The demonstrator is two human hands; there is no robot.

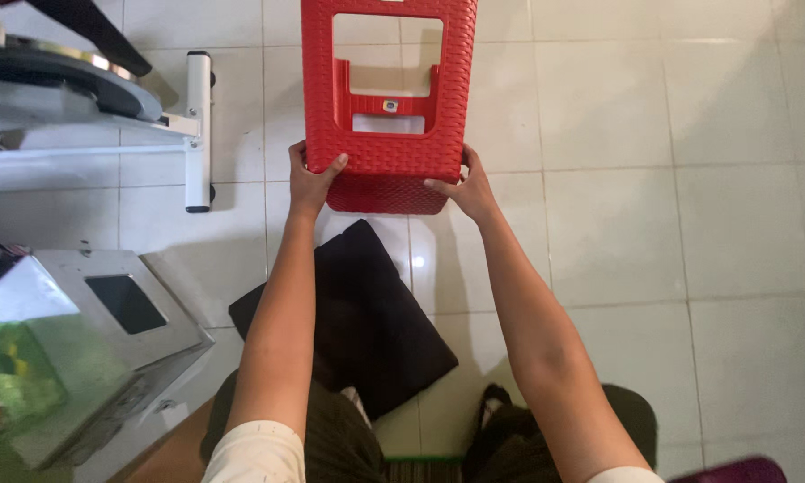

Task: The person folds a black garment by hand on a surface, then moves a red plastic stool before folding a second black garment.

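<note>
Gripping stool (386, 107) at 12 o'clock | left hand (311, 179) clamped on its left edge | right hand (467, 186) on right edge | cushion (358, 317) on floor (689, 224) at 6

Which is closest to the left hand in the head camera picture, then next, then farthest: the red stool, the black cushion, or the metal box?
From the left hand:
1. Red stool: gripped by the hand, ahead.
2. Black cushion: on the floor just below the hand.
3. Metal box: farthest, off to the left.
</note>
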